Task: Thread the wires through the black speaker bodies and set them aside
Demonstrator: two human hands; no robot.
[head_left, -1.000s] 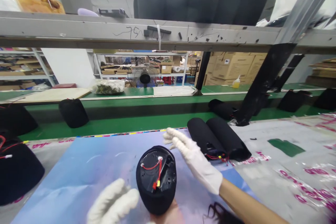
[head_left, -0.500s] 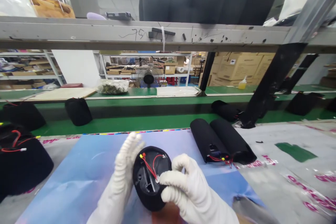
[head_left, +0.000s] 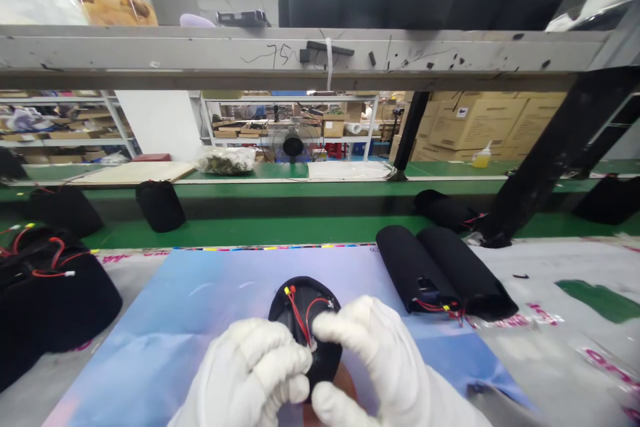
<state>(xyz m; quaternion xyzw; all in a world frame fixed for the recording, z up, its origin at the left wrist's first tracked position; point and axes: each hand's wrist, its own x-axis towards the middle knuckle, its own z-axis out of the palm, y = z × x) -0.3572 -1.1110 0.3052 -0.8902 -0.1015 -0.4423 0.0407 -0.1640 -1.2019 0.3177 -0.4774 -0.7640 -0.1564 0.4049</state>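
Note:
A black cloth-covered cylinder (head_left: pixel 324 353) stands over the blue sheet (head_left: pixel 220 280), its open end facing up. Red wires (head_left: pixel 299 313) with yellow and white connectors come out of that end. My left hand (head_left: pixel 255 370), in a white glove, lies over the cylinder's left side with fingers curled near the wires; what its fingertips pinch, if anything, is hidden. On the right side, my right hand (head_left: pixel 380 363), also gloved, has its thumb and fingers spread apart beside the rim.
Two black cylinders (head_left: pixel 417 270) with red wires lie right of centre. Other black covered pieces (head_left: pixel 65 293) stand at the left. Behind runs a green belt (head_left: pixel 280 230), under a grey shelf beam (head_left: pixel 200 57). A black-wrapped post (head_left: pixel 555 153) slants at the right.
My left hand has moved from beside the cylinder onto its near left part, and its fingers have curled. My right hand's fingers have opened. The whole view has shifted slightly.

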